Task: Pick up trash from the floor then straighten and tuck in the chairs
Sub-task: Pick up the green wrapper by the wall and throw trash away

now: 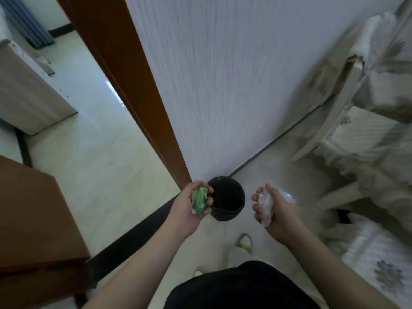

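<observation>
Two hands: I see both out in front of me, palms turned up, each holding a piece of trash.
Left hand (189,205): my fingers curl round a crumpled green wrapper (199,200); the fingertips press on its right edge, the thumb lies over its top.
Right hand (275,211): my fingers curl round a wad of clear plastic (265,205); the wad sits between the fingertips on its left and the palm on its right, and its lower end sticks out below the fingers.
Bin (226,198): black, lined with a dark bag, on the floor against the wall; it lies just beyond my left fingertips and between the two hands, lower than both.
Chair (347,130): pale wooden frame, blurred, well off to the right of my right fingers.
Slipper (242,244): below the hands, on the tile floor (107,166).
Door frame (124,85): brown, ends just above my left fingers.
</observation>
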`<state>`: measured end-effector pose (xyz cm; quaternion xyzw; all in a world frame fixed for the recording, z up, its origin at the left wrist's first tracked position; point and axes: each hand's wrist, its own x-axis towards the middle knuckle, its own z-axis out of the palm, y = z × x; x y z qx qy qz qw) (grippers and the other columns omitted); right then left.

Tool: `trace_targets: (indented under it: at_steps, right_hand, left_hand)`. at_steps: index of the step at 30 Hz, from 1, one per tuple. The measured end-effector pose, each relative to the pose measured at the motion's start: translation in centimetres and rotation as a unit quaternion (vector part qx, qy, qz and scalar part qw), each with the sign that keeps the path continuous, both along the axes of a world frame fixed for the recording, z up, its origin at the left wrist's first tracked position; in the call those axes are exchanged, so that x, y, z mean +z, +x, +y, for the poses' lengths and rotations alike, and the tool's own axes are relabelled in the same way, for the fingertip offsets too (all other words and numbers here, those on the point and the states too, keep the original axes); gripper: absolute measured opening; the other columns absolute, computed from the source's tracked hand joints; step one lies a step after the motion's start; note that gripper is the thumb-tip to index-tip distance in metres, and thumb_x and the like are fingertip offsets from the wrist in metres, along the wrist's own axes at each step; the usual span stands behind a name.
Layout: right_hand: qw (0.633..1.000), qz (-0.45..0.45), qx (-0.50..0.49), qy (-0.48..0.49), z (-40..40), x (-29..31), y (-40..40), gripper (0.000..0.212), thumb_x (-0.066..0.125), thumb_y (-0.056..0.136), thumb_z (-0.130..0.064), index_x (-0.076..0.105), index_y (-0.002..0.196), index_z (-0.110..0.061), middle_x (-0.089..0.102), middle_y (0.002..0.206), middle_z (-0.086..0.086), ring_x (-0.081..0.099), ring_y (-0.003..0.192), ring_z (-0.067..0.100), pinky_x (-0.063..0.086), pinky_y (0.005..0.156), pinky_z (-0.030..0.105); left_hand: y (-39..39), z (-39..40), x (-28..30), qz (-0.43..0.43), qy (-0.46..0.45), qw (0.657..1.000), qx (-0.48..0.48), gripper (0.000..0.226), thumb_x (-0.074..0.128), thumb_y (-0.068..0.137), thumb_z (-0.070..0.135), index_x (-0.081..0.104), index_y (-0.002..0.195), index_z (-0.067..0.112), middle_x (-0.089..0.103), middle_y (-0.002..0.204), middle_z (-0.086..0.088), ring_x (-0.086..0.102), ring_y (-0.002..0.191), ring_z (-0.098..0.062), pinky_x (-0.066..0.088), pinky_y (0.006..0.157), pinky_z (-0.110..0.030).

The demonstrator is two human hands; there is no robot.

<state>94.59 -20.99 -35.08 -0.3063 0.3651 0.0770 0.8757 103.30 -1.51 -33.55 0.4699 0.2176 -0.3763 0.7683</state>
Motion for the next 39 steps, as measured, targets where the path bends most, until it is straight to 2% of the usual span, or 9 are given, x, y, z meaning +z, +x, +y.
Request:
trace_targets:
  at_steps: [5,9,16,20,25,28,32,36,39]
  right_hand:
    - [1.0,0.001,0.017,0.015,-3.7,-1.4,3.9,0.03,0.046,0.093,-0.042,0.056,0.085,-0.015,0.052,0.071,0.001,0.047,0.045,0.009,0.033,0.034,0.017]
    - [0.993,-0.004,-0.005,0.116,-6.4,-3.9,6.9,0.031,0.049,0.088,-0.044,0.057,0.084,-0.014,0.05,0.071,0.002,0.045,0.046,0.011,0.031,0.035,0.017]
    - [0.996,0.013,0.022,0.09,-7.4,-8.4,10.9,0.031,0.044,0.094,-0.041,0.05,0.074,-0.018,0.035,0.066,-0.001,0.03,0.048,0.01,0.02,0.04,0.021]
    - [0.995,0.027,-0.022,0.09,-7.5,-11.8,12.2,0.03,0.044,0.094,-0.041,0.055,0.079,-0.017,0.043,0.07,0.0,0.036,0.054,0.011,0.024,0.048,0.022]
    - [0.992,0.1,-0.026,0.068,-7.4,-17.0,13.7,0.029,0.043,0.096,-0.042,0.053,0.083,-0.018,0.043,0.07,0.0,0.038,0.052,0.011,0.024,0.05,0.022]
    - [0.989,0.147,0.009,-0.001,-7.5,-19.5,14.6,0.025,0.046,0.096,-0.039,0.055,0.089,-0.016,0.049,0.07,0.0,0.041,0.054,0.011,0.025,0.049,0.023]
    - [0.965,0.188,0.071,-0.17,-7.3,-25.1,15.2,0.023,0.053,0.094,-0.04,0.061,0.093,-0.019,0.058,0.083,0.006,0.053,0.068,0.017,0.041,0.057,0.029]
    - [0.92,0.153,0.136,-0.335,-7.6,-32.7,15.1,0.014,0.053,0.092,-0.043,0.054,0.094,-0.028,0.06,0.092,0.001,0.058,0.081,0.014,0.049,0.073,0.031]
    - [0.869,0.111,0.202,-0.437,-7.2,-39.1,15.7,0.018,0.057,0.089,-0.033,0.054,0.103,-0.021,0.056,0.099,0.002,0.057,0.09,0.016,0.05,0.08,0.033]
  left_hand:
    - [2.5,-4.0,-1.2,0.002,0.04,0.999,0.002,0.013,0.062,0.079,0.026,0.063,0.081,0.013,0.061,0.08,-0.006,0.053,0.061,-0.016,0.038,0.05,-0.025]
    - [4.5,-5.7,-2.7,0.032,0.063,0.997,0.024,0.012,0.056,0.087,0.023,0.065,0.085,0.015,0.061,0.083,-0.007,0.055,0.063,-0.016,0.043,0.054,-0.026]
    - [8.0,-7.7,-6.8,0.053,0.095,0.994,0.032,0.011,0.054,0.089,0.015,0.065,0.089,0.018,0.064,0.083,-0.006,0.06,0.07,-0.017,0.044,0.063,-0.029]
    - [11.0,-9.5,-10.6,0.02,0.102,0.994,-0.015,0.017,0.053,0.091,0.014,0.068,0.086,0.02,0.062,0.084,-0.007,0.059,0.072,-0.018,0.045,0.071,-0.031]
    - [14.2,-11.2,-17.7,-0.001,0.17,0.985,-0.032,0.015,0.051,0.096,0.016,0.065,0.099,0.02,0.066,0.088,-0.01,0.063,0.072,-0.018,0.046,0.066,-0.031]
    - [14.6,-11.5,-21.7,-0.019,0.234,0.97,-0.067,0.015,0.05,0.097,0.017,0.064,0.1,0.023,0.067,0.096,-0.012,0.064,0.077,-0.021,0.049,0.067,-0.034]
    - [14.8,-11.9,-27.7,-0.135,0.316,0.925,-0.163,0.013,0.051,0.097,0.019,0.061,0.1,0.027,0.066,0.098,-0.007,0.065,0.074,-0.016,0.046,0.052,-0.025]
    - [14.9,-11.9,-34.9,-0.184,0.358,0.89,-0.213,0.014,0.052,0.096,0.023,0.059,0.099,0.034,0.063,0.101,0.001,0.066,0.086,-0.012,0.046,0.061,-0.022]
    - [15.3,-11.7,-40.2,-0.254,0.383,0.85,-0.259,0.013,0.051,0.096,0.024,0.055,0.103,0.034,0.06,0.105,0.0,0.061,0.087,-0.009,0.044,0.066,-0.014]
